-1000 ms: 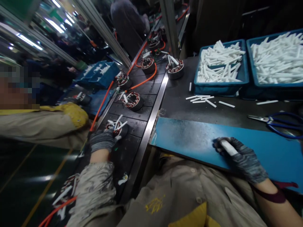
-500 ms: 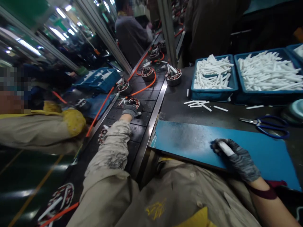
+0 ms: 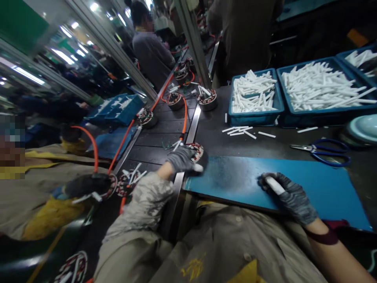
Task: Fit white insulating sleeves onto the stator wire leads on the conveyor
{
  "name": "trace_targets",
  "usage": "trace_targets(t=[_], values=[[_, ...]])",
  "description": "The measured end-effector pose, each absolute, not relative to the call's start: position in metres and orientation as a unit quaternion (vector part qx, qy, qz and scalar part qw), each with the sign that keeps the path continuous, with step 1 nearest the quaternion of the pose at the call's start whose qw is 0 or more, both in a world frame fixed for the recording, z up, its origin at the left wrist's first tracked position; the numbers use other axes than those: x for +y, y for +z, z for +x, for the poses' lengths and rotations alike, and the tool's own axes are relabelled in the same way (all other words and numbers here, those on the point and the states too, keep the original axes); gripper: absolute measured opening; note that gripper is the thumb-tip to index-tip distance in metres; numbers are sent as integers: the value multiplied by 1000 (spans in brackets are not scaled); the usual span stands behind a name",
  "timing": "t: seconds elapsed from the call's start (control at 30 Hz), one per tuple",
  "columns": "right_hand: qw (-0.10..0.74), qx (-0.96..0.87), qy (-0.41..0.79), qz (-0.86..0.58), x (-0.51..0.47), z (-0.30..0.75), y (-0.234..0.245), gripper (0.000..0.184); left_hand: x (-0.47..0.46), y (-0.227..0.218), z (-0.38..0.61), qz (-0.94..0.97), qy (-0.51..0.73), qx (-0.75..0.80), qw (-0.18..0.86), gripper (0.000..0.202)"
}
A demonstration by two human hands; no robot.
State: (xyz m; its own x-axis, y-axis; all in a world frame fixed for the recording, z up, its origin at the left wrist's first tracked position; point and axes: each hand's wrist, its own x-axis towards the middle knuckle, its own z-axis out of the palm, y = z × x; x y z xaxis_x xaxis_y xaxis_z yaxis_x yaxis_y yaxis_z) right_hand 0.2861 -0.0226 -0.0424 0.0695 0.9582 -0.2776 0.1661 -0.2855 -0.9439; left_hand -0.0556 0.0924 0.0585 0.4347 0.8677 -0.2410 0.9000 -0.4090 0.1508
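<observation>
No readable text, yellow mark (image 3: 193,268) on the jacket (image 3: 224,236) illegible

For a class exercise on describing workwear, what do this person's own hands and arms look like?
The left hand and right hand wear streaked grey-and-black knit gloves. White shows at each thumb, perhaps a covering. The left forearm has a mottled grey sleeve, with a plain khaki sleeve above. The right forearm is bare except for a maroon band.
</observation>
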Motion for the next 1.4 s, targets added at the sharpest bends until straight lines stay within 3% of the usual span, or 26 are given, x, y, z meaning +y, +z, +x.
trace_targets(t=[0.2, 0.3, 0.37, 0.47, 0.57, 0.73, 0.83, 1.0, 1.07, 1.2, 1.3, 1.4], values=[[383, -479, 489, -621, -24, 289, -47, 47, 41, 54, 29, 856, -43, 468, 213, 44], [396, -523, 429, -621, -26, 286, -39, 39, 49, 86, 10, 867, 100, 392, 290, 54], [416, -601, 347, -587, -25, 276, -29, 29, 71, 99, -14, 870, 213, 366, 254, 49], [427, -742, 227, -465, -19, 253, -14, 20, 109, 84, -40, 912, 126, 347, 180, 53], [390, -823, 165, -378, -9, 231, -9, 29, 125, 50, -44, 915, -42, 372, 150, 53], [354, -840, 187, -366, 2, 236, -12, 37, 97, 36, -55, 885, -138, 432, 100, 43], [364, -826, 209, -377, 4, 247, -8, 34, 75, 54, -76, 867, -100, 460, 163, 44], [332, -831, 106, -432, 6, 247, 3, 23, 60, 70, -62, 831, 145, 403, 354, 45], [300, -836, 47, -457, 5, 247, 7, 20, 60, 64, -33, 851, 175, 361, 338, 43], [265, -837, -26, -479, 1, 254, 14, 16, 62, 50, 15, 908, 98, 293, 283, 34], [294, -797, 54, -525, -6, 254, 16, 34, 60, 51, 21, 910, 92, 314, 255, 36], [347, -674, 338, -558, -13, 245, 16, 49, 57, 53, 11, 900, 118, 348, 236, 41]])
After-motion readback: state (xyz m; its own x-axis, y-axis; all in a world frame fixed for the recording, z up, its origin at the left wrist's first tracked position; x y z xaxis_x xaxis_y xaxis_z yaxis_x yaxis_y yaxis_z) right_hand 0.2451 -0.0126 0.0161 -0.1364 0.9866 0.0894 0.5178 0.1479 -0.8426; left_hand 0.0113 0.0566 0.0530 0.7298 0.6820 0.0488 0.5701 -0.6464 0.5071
